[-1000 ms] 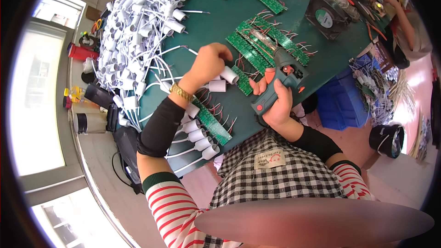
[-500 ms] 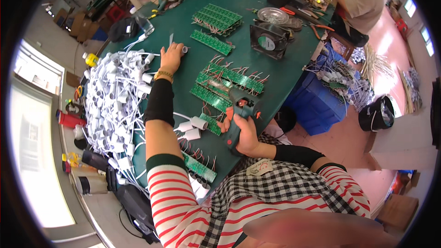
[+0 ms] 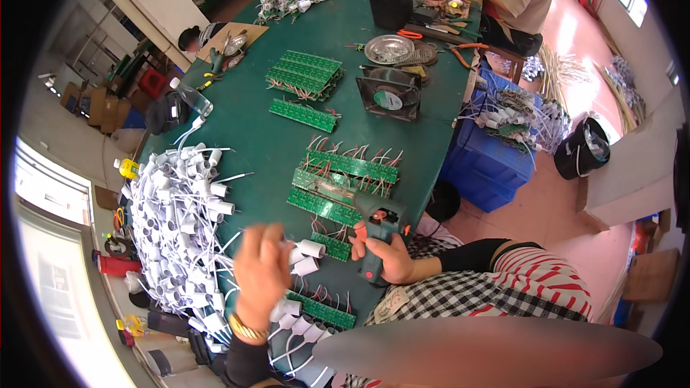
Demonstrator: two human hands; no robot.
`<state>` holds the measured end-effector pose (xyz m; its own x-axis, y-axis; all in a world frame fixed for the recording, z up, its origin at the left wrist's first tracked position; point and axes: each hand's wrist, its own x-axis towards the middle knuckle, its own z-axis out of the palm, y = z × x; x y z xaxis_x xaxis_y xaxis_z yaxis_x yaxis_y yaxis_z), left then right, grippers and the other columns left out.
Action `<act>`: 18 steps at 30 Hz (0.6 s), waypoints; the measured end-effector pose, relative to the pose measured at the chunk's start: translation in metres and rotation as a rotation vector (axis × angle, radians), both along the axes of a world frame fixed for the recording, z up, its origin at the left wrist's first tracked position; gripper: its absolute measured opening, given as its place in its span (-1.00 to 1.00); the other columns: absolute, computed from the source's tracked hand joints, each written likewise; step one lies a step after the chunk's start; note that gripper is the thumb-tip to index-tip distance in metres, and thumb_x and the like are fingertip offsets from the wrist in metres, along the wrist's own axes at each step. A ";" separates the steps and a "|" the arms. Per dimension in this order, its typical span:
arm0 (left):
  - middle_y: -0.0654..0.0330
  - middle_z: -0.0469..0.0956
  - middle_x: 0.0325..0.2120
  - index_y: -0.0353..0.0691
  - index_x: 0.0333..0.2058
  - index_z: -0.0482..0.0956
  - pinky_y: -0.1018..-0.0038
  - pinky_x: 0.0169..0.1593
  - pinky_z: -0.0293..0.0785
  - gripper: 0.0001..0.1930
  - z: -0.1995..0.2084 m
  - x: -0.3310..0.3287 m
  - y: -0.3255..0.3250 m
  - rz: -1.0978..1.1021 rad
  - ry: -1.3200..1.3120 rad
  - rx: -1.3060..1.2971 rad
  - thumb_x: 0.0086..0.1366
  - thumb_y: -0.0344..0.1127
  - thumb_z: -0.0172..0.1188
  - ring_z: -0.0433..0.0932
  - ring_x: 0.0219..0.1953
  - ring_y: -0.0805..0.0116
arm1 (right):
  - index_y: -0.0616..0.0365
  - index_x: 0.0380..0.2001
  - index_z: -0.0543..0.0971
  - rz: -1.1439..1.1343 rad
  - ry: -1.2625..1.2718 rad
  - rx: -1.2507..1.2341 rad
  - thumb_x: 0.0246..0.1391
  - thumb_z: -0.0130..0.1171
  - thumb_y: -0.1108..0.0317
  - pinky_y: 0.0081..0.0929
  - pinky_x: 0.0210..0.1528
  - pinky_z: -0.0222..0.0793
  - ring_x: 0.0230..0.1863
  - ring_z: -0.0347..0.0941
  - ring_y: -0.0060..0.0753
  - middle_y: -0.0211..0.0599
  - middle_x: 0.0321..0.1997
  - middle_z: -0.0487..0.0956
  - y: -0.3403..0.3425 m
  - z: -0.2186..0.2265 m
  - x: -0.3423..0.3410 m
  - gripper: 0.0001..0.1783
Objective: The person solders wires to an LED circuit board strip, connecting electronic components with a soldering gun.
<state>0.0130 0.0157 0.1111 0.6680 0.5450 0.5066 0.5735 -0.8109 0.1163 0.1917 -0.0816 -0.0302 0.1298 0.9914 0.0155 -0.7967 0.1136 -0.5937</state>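
Soldering gun [image 3: 384,217] is resting in the right hand [image 3: 394,259], its nose pointing left over the green boards [image 3: 346,165].
Right fingers are wrapping the handle firmly, while the left hand [image 3: 260,273] is hovering with bent fingers between the socket pile [image 3: 172,223] and two white sockets [image 3: 309,248]; it is blurring, so whether it is holding anything, I cannot tell. Nearer the body, a socket row [image 3: 302,327] is lying beside a board strip [image 3: 320,310]. Beyond the boards, a fan [image 3: 389,97] is standing on the green table [image 3: 388,133].
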 end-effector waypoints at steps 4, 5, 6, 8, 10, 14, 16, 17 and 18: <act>-0.10 0.51 -0.42 -0.34 -0.16 0.36 0.17 -0.44 0.42 -0.72 -0.029 -0.001 -0.060 0.249 0.058 -0.530 0.17 -0.41 0.15 0.52 -0.44 -0.10 | 0.15 0.04 0.32 0.009 -0.028 -0.047 0.14 0.01 0.32 -0.21 0.20 0.09 -0.32 0.42 -0.30 -0.28 -0.40 0.45 0.005 -0.001 -0.004 -0.61; -0.15 0.52 -0.45 -0.37 -0.17 0.34 0.13 -0.42 0.41 -0.72 -0.038 0.000 -0.065 0.245 0.072 -0.635 0.18 -0.41 0.13 0.51 -0.43 -0.14 | 0.16 0.03 0.32 0.003 -0.034 -0.017 0.14 0.01 0.31 -0.20 0.21 0.08 -0.33 0.42 -0.30 -0.28 -0.41 0.44 0.005 -0.001 -0.003 -0.61; -0.13 0.50 -0.47 -0.35 -0.19 0.36 0.15 -0.36 0.41 -0.76 -0.046 0.004 -0.068 0.212 0.011 -0.604 0.19 -0.42 0.12 0.50 -0.43 -0.14 | 0.16 0.03 0.31 0.013 -0.037 0.007 0.14 0.01 0.30 -0.20 0.22 0.08 -0.33 0.41 -0.31 -0.28 -0.41 0.44 0.004 0.000 -0.004 -0.61; -0.02 0.46 -0.38 -0.29 -0.27 0.41 0.22 -0.31 0.39 -0.85 -0.061 0.011 -0.075 0.226 -0.016 -0.530 0.17 -0.47 0.12 0.47 -0.35 -0.06 | 0.17 0.03 0.30 -0.002 -0.085 0.039 0.12 0.02 0.27 -0.16 0.24 0.06 -0.35 0.41 -0.30 -0.28 -0.42 0.43 0.000 0.001 0.001 -0.58; -0.01 0.43 -0.29 -0.30 -0.32 0.47 0.24 -0.26 0.42 -0.87 -0.078 0.018 -0.072 0.178 -0.205 -0.465 0.12 -0.52 0.15 0.47 -0.31 -0.05 | 0.17 0.04 0.29 -0.017 -0.105 -0.007 0.12 0.01 0.23 -0.12 0.26 0.05 -0.36 0.39 -0.31 -0.28 -0.44 0.40 0.000 0.005 0.003 -0.56; 0.01 0.40 -0.27 -0.29 -0.35 0.53 0.31 -0.25 0.43 -0.83 -0.090 0.021 -0.065 0.232 -0.265 -0.392 0.02 -0.54 0.25 0.47 -0.30 0.05 | 0.15 0.05 0.28 -0.016 -0.129 0.041 0.15 -0.09 0.20 -0.08 0.28 0.03 -0.33 0.37 -0.32 -0.29 -0.43 0.37 0.006 -0.002 0.009 -0.57; 0.06 0.43 -0.32 -0.27 -0.39 0.54 0.31 -0.25 0.43 -0.85 -0.095 0.020 -0.064 0.267 -0.267 -0.459 0.00 -0.52 0.25 0.48 -0.36 0.11 | 0.15 0.07 0.28 -0.024 -0.166 0.063 0.15 -0.10 0.21 -0.03 0.28 0.02 -0.32 0.36 -0.31 -0.28 -0.41 0.37 0.007 -0.003 0.012 -0.56; 0.13 0.46 -0.37 -0.26 -0.45 0.55 0.32 -0.27 0.41 -0.88 -0.101 0.020 -0.065 0.278 -0.222 -0.415 -0.04 -0.50 0.25 0.49 -0.41 0.18 | 0.16 0.07 0.28 -0.023 -0.186 0.080 0.15 -0.11 0.21 -0.02 0.28 0.01 -0.31 0.36 -0.31 -0.28 -0.41 0.37 0.007 -0.006 0.013 -0.56; 0.13 0.46 -0.37 -0.26 -0.45 0.55 0.32 -0.27 0.41 -0.88 -0.103 0.019 -0.065 0.283 -0.209 -0.430 -0.04 -0.50 0.25 0.49 -0.41 0.18 | 0.17 0.07 0.28 -0.024 -0.208 0.098 0.15 -0.11 0.21 0.00 0.28 0.00 -0.31 0.36 -0.30 -0.28 -0.41 0.37 0.006 -0.008 0.013 -0.55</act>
